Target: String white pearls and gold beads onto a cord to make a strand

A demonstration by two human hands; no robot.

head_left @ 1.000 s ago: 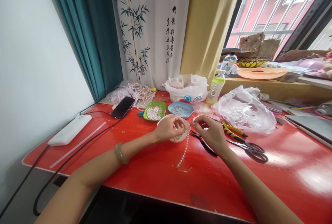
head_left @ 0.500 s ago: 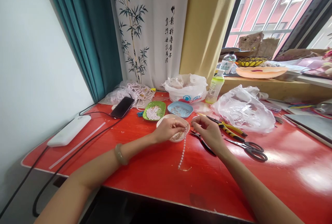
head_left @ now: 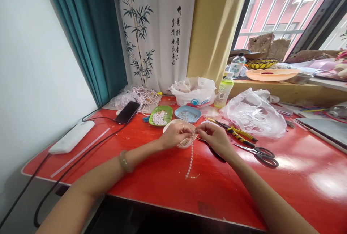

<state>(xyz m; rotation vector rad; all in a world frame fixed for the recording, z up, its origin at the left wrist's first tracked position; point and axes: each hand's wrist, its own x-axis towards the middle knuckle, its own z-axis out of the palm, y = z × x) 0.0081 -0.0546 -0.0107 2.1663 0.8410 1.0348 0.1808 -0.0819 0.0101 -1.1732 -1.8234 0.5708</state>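
Observation:
A string of pearly beads point(head_left: 191, 157) hangs from the fingertips of my left hand point(head_left: 176, 135), its lower end with a thin gold chain point(head_left: 194, 177) lying on the red table. My left fingers pinch the upper end. My right hand point(head_left: 214, 136) meets it from the right, thumb and forefinger closed at the top of the string; what lies between those fingertips is too small to make out. Beneath my left hand sits a white bowl point(head_left: 187, 145) with small gold beads, partly hidden. A green dish point(head_left: 169, 118) of pale beads and a blue dish point(head_left: 199, 118) of small pieces stand behind.
Black-handled pliers point(head_left: 217, 154) lie partly under my right hand. Yellow-and-black pliers point(head_left: 241, 138) and scissors point(head_left: 257, 152) lie to the right, before a clear plastic bag point(head_left: 255, 114). A phone point(head_left: 128, 112), cable and white power strip point(head_left: 72, 138) occupy the left.
My right hand has moved left, so its fingertips now meet those of my left hand at the top of the bead string. The left hand stays nearly still.

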